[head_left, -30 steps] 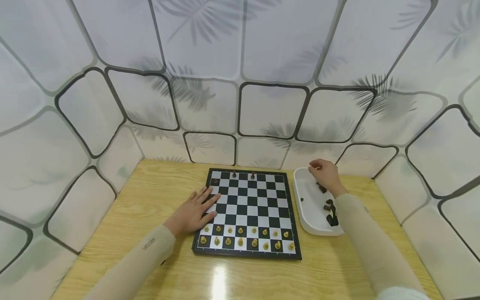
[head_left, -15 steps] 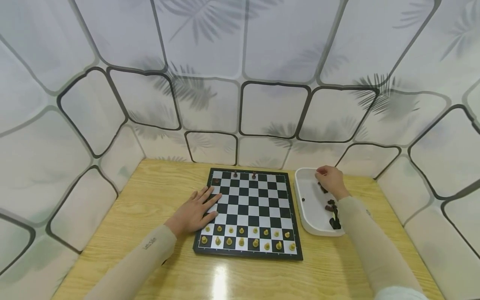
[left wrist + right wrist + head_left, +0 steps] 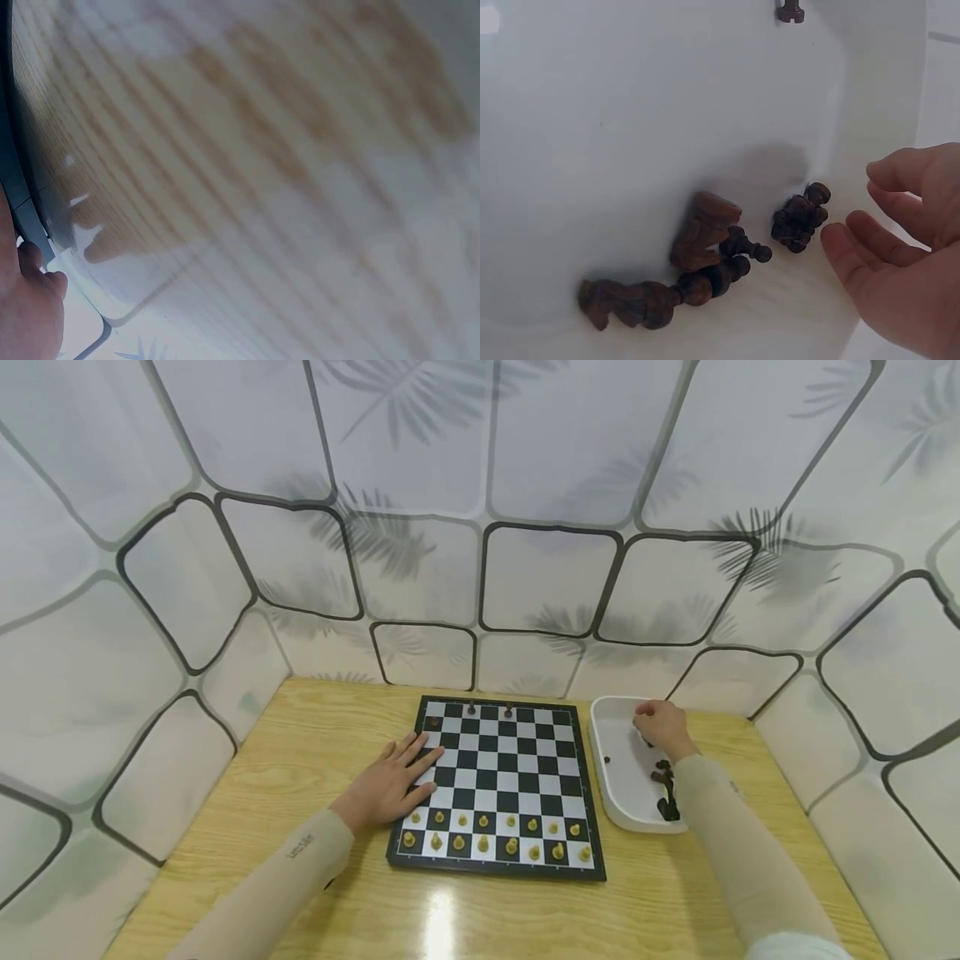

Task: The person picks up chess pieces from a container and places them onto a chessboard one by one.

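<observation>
My left hand (image 3: 384, 785) rests on the left edge of a black-and-white chessboard (image 3: 487, 760), fingers straight and spread. Over the far end of a white tray (image 3: 617, 802) is my right hand (image 3: 663, 728). In the right wrist view its thumb and fingers are bent but apart, with nothing between them. Close to the fingertips lies a small cluster of dark chess pieces (image 3: 800, 217). A dark knight (image 3: 703, 232) and other dark pieces lie farther along the tray. The left wrist view shows mostly blurred tabletop, with part of the left hand (image 3: 34, 307) at its edge.
Yellow chess pieces (image 3: 483, 843) fill the two near rows of the board. Dark pieces (image 3: 508, 712) stand along its far row, with another dark piece (image 3: 434, 722) at the far left. A lone dark piece (image 3: 790, 11) lies apart in the tray. A patterned wall stands behind the table.
My right hand has shifted a little to the right and nearer to me over the tray. The left hand stays on the board.
</observation>
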Action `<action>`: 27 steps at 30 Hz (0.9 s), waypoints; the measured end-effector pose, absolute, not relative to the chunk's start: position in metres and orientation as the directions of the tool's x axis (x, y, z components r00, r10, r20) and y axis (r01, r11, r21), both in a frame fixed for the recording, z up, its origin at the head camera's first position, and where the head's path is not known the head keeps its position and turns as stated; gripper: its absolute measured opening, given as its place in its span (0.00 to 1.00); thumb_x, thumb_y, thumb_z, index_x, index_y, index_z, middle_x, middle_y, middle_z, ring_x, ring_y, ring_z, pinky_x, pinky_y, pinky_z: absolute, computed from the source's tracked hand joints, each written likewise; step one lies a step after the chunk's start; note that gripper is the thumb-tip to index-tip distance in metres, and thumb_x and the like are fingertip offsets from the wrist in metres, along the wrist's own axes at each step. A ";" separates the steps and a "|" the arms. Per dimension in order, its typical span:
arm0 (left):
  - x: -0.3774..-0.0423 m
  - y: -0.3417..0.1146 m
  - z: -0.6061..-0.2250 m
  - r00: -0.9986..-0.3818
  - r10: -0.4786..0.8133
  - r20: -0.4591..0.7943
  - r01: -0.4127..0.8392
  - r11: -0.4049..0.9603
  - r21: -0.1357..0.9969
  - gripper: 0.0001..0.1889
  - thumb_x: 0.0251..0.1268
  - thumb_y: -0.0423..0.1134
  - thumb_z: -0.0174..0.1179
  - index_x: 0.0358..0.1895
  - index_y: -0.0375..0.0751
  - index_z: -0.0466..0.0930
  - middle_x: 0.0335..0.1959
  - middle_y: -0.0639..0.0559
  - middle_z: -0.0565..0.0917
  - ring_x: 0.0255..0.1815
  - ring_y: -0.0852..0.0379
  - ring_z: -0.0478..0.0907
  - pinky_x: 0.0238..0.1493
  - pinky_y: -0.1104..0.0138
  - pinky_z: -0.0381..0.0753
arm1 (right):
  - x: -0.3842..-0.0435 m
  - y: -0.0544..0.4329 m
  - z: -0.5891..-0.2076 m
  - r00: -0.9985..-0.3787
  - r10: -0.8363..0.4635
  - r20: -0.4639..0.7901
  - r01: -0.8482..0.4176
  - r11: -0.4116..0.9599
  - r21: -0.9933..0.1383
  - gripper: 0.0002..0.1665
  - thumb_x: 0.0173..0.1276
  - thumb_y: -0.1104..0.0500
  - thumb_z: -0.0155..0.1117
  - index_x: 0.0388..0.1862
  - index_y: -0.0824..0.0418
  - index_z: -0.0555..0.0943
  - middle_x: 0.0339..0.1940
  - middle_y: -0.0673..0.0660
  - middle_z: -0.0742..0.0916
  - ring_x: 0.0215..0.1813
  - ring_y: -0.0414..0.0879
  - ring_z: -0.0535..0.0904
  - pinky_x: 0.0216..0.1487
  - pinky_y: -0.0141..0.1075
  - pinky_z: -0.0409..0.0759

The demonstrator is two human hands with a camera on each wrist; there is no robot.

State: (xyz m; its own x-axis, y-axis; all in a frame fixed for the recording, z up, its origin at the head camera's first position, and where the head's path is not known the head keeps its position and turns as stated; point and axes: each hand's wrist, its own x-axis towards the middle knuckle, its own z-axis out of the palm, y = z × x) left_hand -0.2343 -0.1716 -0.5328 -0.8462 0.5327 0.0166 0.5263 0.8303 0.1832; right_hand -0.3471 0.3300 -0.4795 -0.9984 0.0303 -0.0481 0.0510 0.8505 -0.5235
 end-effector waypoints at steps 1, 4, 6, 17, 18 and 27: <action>-0.234 -0.172 -0.533 -0.847 0.531 0.013 0.524 0.832 0.181 0.36 0.85 0.63 0.40 0.87 0.53 0.52 0.88 0.39 0.50 0.88 0.36 0.47 0.84 0.38 0.53 | -0.348 0.330 -0.480 -0.998 0.026 -0.059 0.053 0.852 -0.521 0.26 0.72 0.61 0.54 0.62 0.77 0.79 0.61 0.79 0.83 0.61 0.71 0.79 0.65 0.60 0.79; -0.235 -0.172 -0.534 -0.845 0.534 0.025 0.528 0.828 0.187 0.36 0.85 0.62 0.41 0.87 0.52 0.53 0.88 0.38 0.51 0.88 0.35 0.48 0.84 0.37 0.54 | -0.349 0.330 -0.483 -0.997 0.012 -0.079 0.051 0.861 -0.505 0.26 0.71 0.61 0.55 0.62 0.77 0.79 0.60 0.79 0.83 0.59 0.69 0.80 0.63 0.58 0.81; -0.235 -0.172 -0.535 -0.846 0.533 0.022 0.528 0.830 0.179 0.36 0.85 0.63 0.40 0.87 0.52 0.53 0.88 0.38 0.50 0.88 0.36 0.47 0.84 0.38 0.53 | -0.349 0.330 -0.484 -0.996 0.003 -0.085 0.045 0.869 -0.493 0.25 0.71 0.62 0.56 0.60 0.78 0.80 0.57 0.78 0.84 0.54 0.67 0.82 0.56 0.54 0.84; -0.235 -0.171 -0.533 -0.843 0.537 0.024 0.532 0.826 0.185 0.36 0.85 0.62 0.41 0.87 0.52 0.54 0.88 0.39 0.50 0.88 0.36 0.47 0.84 0.37 0.54 | -0.344 0.329 -0.489 -0.996 -0.017 -0.082 0.022 0.889 -0.458 0.21 0.62 0.68 0.59 0.51 0.77 0.85 0.47 0.73 0.89 0.40 0.59 0.84 0.37 0.40 0.83; -0.235 -0.171 -0.533 -0.842 0.538 0.029 0.534 0.825 0.185 0.36 0.85 0.62 0.41 0.86 0.52 0.54 0.88 0.38 0.50 0.88 0.36 0.47 0.84 0.37 0.54 | -0.344 0.328 -0.489 -0.996 -0.019 -0.088 0.024 0.889 -0.458 0.21 0.63 0.68 0.58 0.52 0.77 0.84 0.48 0.74 0.88 0.40 0.59 0.85 0.36 0.41 0.83; -0.234 -0.171 -0.532 -0.840 0.540 0.049 0.539 0.822 0.185 0.35 0.84 0.61 0.43 0.86 0.51 0.55 0.87 0.38 0.51 0.88 0.35 0.48 0.83 0.37 0.55 | -0.343 0.321 -0.486 -0.994 -0.035 -0.107 0.014 0.906 -0.424 0.20 0.71 0.65 0.59 0.57 0.74 0.84 0.53 0.72 0.88 0.43 0.58 0.85 0.42 0.47 0.85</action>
State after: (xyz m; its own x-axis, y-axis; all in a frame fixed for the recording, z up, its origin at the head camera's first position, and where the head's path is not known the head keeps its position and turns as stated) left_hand -0.2340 -0.1710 -0.5318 -0.8403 0.5400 0.0487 0.5388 0.8218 0.1851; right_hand -0.3428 0.3208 -0.4858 -0.9937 -0.0348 -0.1069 0.0139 0.9055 -0.4240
